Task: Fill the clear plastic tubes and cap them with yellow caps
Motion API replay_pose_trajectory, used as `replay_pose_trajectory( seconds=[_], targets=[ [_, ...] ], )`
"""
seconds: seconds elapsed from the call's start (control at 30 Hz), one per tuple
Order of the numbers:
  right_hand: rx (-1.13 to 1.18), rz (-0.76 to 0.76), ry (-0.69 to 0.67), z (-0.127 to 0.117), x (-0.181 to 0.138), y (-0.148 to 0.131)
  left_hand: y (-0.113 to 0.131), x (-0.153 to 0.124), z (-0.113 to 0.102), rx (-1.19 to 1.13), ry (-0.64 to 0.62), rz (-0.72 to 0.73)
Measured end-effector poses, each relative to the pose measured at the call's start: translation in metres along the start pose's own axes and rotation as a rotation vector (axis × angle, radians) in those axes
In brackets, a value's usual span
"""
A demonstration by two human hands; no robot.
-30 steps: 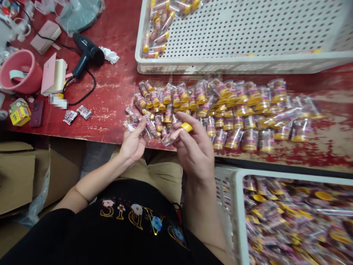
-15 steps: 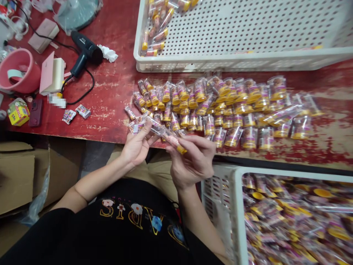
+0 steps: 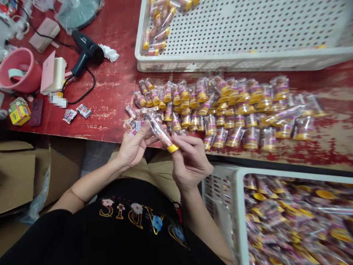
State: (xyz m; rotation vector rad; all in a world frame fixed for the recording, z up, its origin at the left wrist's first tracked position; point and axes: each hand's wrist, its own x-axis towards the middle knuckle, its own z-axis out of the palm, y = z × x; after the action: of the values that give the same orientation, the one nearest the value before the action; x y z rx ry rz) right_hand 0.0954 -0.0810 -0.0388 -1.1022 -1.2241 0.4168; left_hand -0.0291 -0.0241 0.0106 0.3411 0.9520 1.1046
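A small clear tube with a yellow cap (image 3: pixel 163 137) is held between both hands just in front of the table edge. My right hand (image 3: pixel 190 162) pinches its yellow-capped end. My left hand (image 3: pixel 134 145) grips the other end with thumb and fingers, and a few small printed packets (image 3: pixel 131 124) lie on the table right by its fingertips. Beyond the hands, several more yellow-capped tubes in clear wrap (image 3: pixel 220 106) lie in rows on the red table (image 3: pixel 110 92).
A white perforated crate (image 3: pixel 237 60) with a few tubes in its corner stands behind the rows. Another white crate (image 3: pixel 237 206) full of wrapped tubes sits at lower right. A black heat gun (image 3: pixel 85 53), pink bowl (image 3: pixel 19 70) and cardboard boxes (image 3: pixel 16 176) are at left.
The tube has swung round: its yellow cap went from pointing up at the table to down toward me, and my left hand came in and took the other end.
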Motion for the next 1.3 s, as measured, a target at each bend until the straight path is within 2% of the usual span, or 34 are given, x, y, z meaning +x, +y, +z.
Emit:
replay_pose_trajectory(
  seconds=[0.1, 0.2, 0.4, 0.53, 0.67, 1.03, 1.3],
  targets=[
    [-0.034, -0.027, 0.052, 0.003, -0.003, -0.001, 0.000, 0.001, 0.001, -0.001, 0.021, 0.003],
    [-0.032, -0.044, 0.027, 0.004, -0.006, -0.001, -0.002, 0.001, 0.001, 0.013, -0.004, 0.000],
    [-0.093, 0.035, 0.001, 0.010, 0.000, -0.001, -0.008, -0.003, -0.002, 0.065, -0.085, 0.008],
    [-0.133, -0.025, 0.074, 0.017, 0.008, -0.006, -0.011, -0.007, -0.003, 0.092, -0.094, 0.062],
    [-0.154, -0.011, 0.146, 0.022, 0.012, -0.010, -0.012, -0.010, -0.003, 0.107, -0.115, 0.075],
    [-0.117, -0.016, 0.125, 0.034, 0.015, -0.005, -0.012, -0.006, -0.015, 0.101, -0.066, 0.114],
    [-0.188, 0.013, 0.082, 0.043, 0.011, -0.001, -0.011, -0.005, -0.024, 0.007, 0.027, 0.070]
  ],
)
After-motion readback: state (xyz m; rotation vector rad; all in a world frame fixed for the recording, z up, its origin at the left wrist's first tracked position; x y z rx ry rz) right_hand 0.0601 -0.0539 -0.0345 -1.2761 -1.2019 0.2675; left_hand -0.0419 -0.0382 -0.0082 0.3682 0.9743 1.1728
